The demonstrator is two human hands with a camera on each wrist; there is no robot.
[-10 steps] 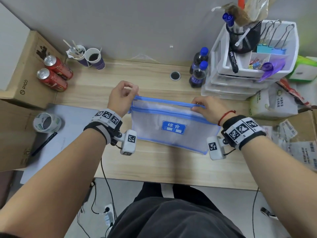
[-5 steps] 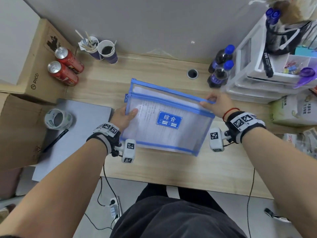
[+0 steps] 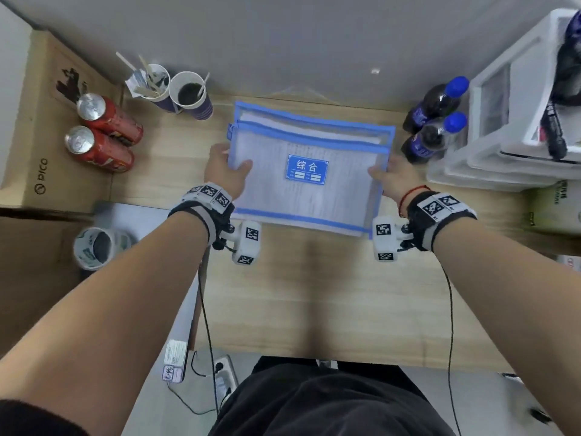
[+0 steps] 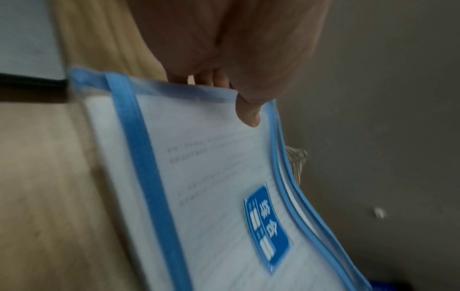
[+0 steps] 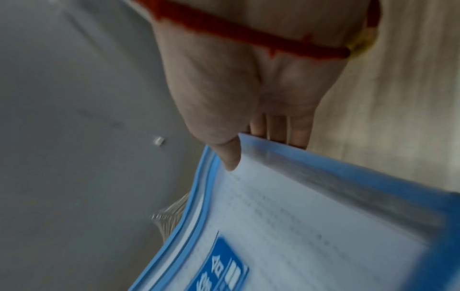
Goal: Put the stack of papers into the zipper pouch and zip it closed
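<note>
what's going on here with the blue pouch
A person holds a zipper pouch by its two short sides above the desk: left hand on the left edge, right hand on the right edge, thumbs on top and fingers underneath. The papers show through the mesh, so they are inside. The blue top edge looks parted, so it seems not yet zipped, though the slider isn't visible.

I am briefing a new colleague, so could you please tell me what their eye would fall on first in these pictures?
The blue-edged zipper pouch at the desk's centre, papers showing through its mesh, gripped at either side by the left hand and right hand. Next, two red cans on a cardboard box at left, and two blue-capped bottles at right.
</note>
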